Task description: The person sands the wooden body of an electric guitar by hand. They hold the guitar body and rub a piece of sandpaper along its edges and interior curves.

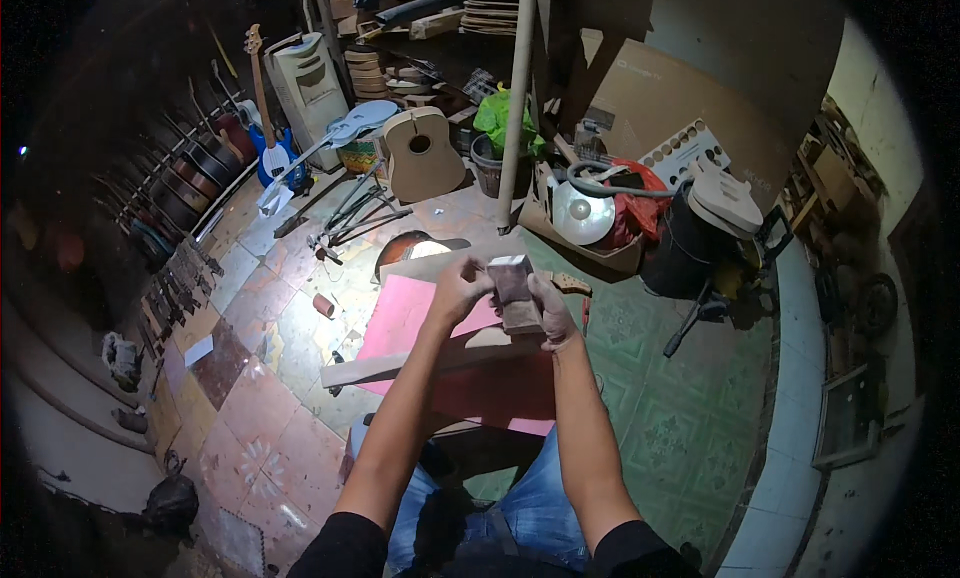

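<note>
Over a pink sheet (395, 313), both my hands are at a small rectangular block with a brown, sandpaper-like sheet (512, 283) around it; its top end is pale. My right hand (553, 313) is closed along the block's right side. At its upper left edge, my left hand (462, 292) has its fingers bent and pinched together on the sheet. Below my hands a long pale wooden board (375, 368) lies across the pink sheet. Just beyond is a sunburst guitar body (398, 248), partly covered by a greyish board.
A guitar headstock (570, 283) and a red-handled tool (586, 313) lie right of my hand. Further off stand an unfinished acoustic guitar (422, 158), a pole (516, 108), a cardboard box (610, 258) and a black bin (675, 248). A small brown cylinder (323, 306) lies left.
</note>
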Available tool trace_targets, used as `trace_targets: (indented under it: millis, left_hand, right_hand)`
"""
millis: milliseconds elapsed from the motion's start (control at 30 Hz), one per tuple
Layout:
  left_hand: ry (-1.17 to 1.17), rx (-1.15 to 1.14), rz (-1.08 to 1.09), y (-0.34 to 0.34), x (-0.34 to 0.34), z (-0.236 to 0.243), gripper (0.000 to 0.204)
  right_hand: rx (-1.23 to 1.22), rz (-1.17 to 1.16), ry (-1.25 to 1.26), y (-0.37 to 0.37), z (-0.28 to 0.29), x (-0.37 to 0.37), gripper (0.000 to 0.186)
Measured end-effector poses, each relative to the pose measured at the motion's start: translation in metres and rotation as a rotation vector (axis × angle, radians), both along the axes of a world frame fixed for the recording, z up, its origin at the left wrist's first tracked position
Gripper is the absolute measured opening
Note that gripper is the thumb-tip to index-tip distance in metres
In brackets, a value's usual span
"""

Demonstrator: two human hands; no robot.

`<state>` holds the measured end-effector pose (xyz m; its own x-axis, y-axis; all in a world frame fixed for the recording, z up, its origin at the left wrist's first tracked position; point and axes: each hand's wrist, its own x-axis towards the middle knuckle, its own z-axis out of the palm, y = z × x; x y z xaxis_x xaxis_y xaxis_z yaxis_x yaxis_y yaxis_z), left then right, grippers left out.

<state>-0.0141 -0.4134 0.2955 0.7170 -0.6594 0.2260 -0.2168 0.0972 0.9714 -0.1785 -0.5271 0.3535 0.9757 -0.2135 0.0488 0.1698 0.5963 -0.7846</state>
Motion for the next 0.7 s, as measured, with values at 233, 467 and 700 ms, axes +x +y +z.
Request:
trace_targets:
  millis: [233,467,700]
  left_hand:
    - [-0.504,0.407,-0.13,0.036,-0.091,0.069,0.072]
    - [-0.858,0.503,-0.041,0.058,-0.069,0.034,0.058]
    - [-0.449,0.078,0.197,0.094,-0.083,0.066,0.06]
  right_hand:
    - [0.208,-0.367,-0.081,-0.006,-0.023,0.005,0.05]
    - [0.103,-0.794,-0.026,-0.021,-0.003,-0.035,0.033]
    - [-0.625,-0.946,0.117,-0.047,0.044,-0.083,0.037]
